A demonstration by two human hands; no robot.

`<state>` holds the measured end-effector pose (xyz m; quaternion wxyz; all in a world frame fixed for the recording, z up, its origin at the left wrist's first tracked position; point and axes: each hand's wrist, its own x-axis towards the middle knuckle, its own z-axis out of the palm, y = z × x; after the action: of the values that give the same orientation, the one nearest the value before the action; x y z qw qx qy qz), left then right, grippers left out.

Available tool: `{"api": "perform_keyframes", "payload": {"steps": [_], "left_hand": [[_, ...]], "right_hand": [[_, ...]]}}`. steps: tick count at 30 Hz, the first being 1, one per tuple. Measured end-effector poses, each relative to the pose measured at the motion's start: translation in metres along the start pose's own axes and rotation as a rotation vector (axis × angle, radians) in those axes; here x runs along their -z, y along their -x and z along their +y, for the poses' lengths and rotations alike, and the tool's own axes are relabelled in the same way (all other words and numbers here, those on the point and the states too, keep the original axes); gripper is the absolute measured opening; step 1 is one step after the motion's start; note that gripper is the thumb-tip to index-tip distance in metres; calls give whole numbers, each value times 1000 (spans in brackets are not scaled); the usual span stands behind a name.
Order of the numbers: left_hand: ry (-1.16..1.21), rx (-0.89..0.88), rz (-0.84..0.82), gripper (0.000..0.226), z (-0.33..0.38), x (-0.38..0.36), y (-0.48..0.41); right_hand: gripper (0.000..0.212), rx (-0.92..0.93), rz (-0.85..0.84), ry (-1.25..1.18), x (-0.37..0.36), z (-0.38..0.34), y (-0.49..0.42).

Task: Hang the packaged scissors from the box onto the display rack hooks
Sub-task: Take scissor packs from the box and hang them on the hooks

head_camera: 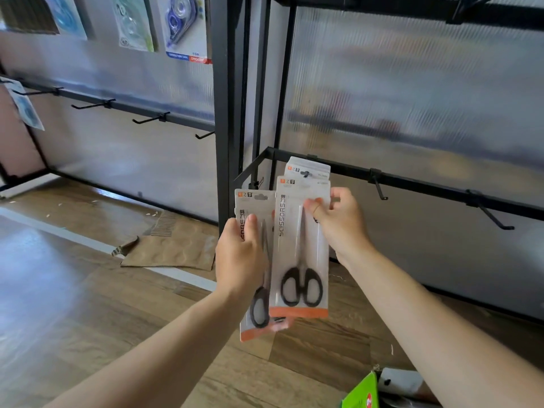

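Mid-frame, one hung pack (308,169) seems to sit on a hook already; the left hand (239,260) grips the stack (253,203); the right hand (338,222) pinches the front pack (300,254) near its top; the bare hooks (379,189) at right suggest most remains.

Blister packs of correction tape hang in the upper left of the frame: one blue-and-white pack (184,28), a greenish one (134,25) just left of it, and a blurred blue one (69,16) further left. Another pack (25,107) hangs tilted at the left edge. Ribbed translucent panels (412,83) fill the background. A torn piece of brown cardboard (173,248) lies on the wooden floor (73,304), partly over a pale strip (59,231). A green package (362,393) shows at the bottom right.
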<state>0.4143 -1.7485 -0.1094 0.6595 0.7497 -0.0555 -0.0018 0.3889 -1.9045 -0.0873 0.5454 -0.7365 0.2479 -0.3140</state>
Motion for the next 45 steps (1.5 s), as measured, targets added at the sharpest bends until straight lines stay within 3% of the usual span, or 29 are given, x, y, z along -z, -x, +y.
{"api": "perform_keyframes", "payload": {"steps": [11, 23, 30, 33, 39, 45], "left_hand": [[-62, -71, 38, 34, 2, 8, -1], [173, -97, -242, 29, 5, -4, -10], [178, -108, -273, 28, 10, -25, -29], [176, -76, -322, 29, 14, -36, -32], [159, 9, -335, 30, 21, -55, -37], [73, 28, -358, 32, 18, -60, -49]], "right_hand": [[29, 51, 121, 163, -11, 13, -33], [38, -83, 253, 293, -24, 23, -63], [34, -49, 226, 342, -12, 22, -52], [19, 51, 177, 216, 2, 14, -39], [14, 111, 98, 110, 13, 4, -24], [29, 115, 55, 186, 13, 17, -30]]}}
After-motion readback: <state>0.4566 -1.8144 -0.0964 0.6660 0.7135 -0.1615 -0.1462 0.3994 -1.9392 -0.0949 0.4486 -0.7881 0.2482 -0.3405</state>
